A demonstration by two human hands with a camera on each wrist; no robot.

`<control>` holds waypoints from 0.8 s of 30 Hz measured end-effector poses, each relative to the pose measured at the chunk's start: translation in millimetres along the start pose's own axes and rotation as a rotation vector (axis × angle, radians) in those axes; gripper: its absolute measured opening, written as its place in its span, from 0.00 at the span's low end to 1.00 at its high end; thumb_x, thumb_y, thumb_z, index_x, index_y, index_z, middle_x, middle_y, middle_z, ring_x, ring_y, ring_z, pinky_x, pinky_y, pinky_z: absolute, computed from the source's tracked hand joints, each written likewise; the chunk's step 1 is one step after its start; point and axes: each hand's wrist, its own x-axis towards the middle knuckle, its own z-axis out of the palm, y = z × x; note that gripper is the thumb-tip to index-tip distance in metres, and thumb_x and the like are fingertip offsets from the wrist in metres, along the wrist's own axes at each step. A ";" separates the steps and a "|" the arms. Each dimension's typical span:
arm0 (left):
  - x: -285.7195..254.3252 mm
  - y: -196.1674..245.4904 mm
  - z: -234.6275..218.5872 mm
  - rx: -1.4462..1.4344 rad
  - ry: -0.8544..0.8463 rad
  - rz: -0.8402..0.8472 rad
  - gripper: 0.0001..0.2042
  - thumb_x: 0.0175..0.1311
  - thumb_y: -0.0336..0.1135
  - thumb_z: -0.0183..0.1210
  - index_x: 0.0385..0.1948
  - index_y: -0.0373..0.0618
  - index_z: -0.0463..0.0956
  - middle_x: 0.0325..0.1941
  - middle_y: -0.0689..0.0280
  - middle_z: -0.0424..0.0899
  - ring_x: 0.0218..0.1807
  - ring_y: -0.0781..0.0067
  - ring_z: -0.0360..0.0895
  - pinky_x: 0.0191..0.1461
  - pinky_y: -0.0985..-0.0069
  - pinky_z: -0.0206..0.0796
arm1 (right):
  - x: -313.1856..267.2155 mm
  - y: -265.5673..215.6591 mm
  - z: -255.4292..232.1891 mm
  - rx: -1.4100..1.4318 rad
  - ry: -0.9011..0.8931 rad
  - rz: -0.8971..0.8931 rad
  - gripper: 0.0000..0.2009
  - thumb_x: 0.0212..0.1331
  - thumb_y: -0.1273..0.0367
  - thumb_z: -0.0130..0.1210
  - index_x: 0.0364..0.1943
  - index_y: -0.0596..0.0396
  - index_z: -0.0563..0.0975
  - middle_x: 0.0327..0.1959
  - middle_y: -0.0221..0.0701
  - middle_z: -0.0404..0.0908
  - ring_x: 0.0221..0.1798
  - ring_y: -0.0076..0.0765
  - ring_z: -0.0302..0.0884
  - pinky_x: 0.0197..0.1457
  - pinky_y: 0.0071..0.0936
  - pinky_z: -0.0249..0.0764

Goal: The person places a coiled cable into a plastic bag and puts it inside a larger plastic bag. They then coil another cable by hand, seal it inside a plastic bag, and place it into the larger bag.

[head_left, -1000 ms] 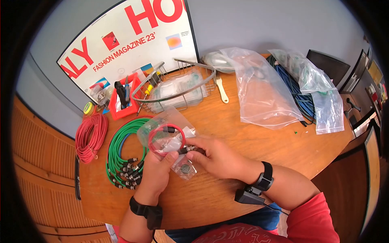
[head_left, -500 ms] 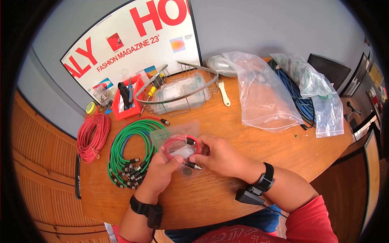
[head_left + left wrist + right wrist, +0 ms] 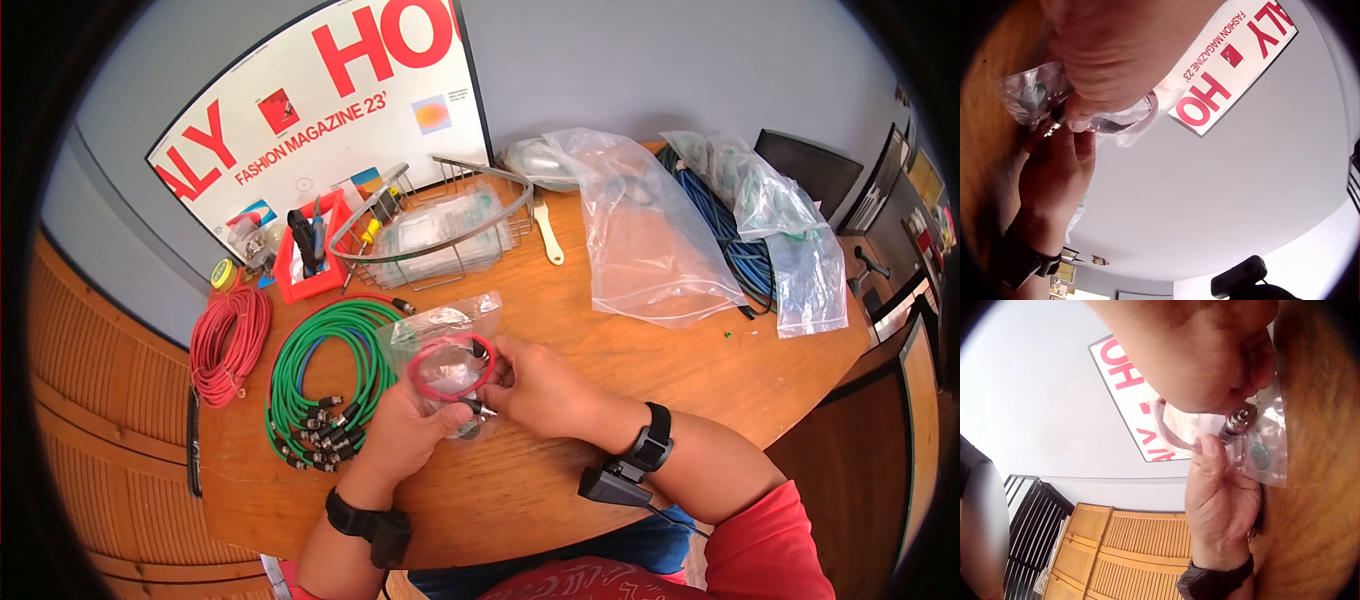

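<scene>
A small clear plastic bag holds a coiled red cable with metal connectors. My left hand pinches the bag's lower edge from below. My right hand grips the bag's right side, by a metal connector. In the right wrist view the connector pokes out between thumb and bag. The left wrist view shows the bag pressed under the left hand, with the right hand behind it. A dark round piece lies in the bag's bottom corner.
A bundle of green cables lies just left of my hands, a red coil farther left. Behind stand a red tool bin, a wire basket and large clear bags over blue cable. A poster leans on the wall.
The bag with the red cable has been turned and drawn closer between both hands. The right fingers shifted along its right edge; the left thumb stays on the lower edge.
</scene>
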 end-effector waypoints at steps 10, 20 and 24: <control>-2.4 4.6 -1.6 0.045 0.081 -0.069 0.25 0.55 0.38 0.72 0.52 0.41 0.74 0.43 0.70 0.81 0.42 0.80 0.77 0.43 0.80 0.71 | 0.8 0.2 4.1 0.174 0.082 0.069 0.07 0.56 0.72 0.59 0.35 0.61 0.77 0.26 0.36 0.82 0.29 0.32 0.80 0.34 0.31 0.75; -0.6 8.9 -0.4 -0.050 0.195 0.024 0.23 0.57 0.34 0.70 0.53 0.39 0.73 0.44 0.68 0.82 0.40 0.77 0.79 0.41 0.79 0.74 | 2.0 -6.3 3.3 0.257 0.153 0.038 0.07 0.63 0.70 0.59 0.36 0.59 0.74 0.26 0.25 0.78 0.28 0.17 0.74 0.32 0.20 0.72; 2.5 3.3 -6.1 -0.197 0.243 0.024 0.26 0.55 0.38 0.71 0.54 0.41 0.72 0.48 0.66 0.82 0.45 0.75 0.81 0.46 0.77 0.77 | 1.6 -6.1 2.0 0.309 0.123 0.057 0.07 0.62 0.69 0.59 0.35 0.59 0.76 0.26 0.29 0.80 0.28 0.22 0.76 0.33 0.24 0.73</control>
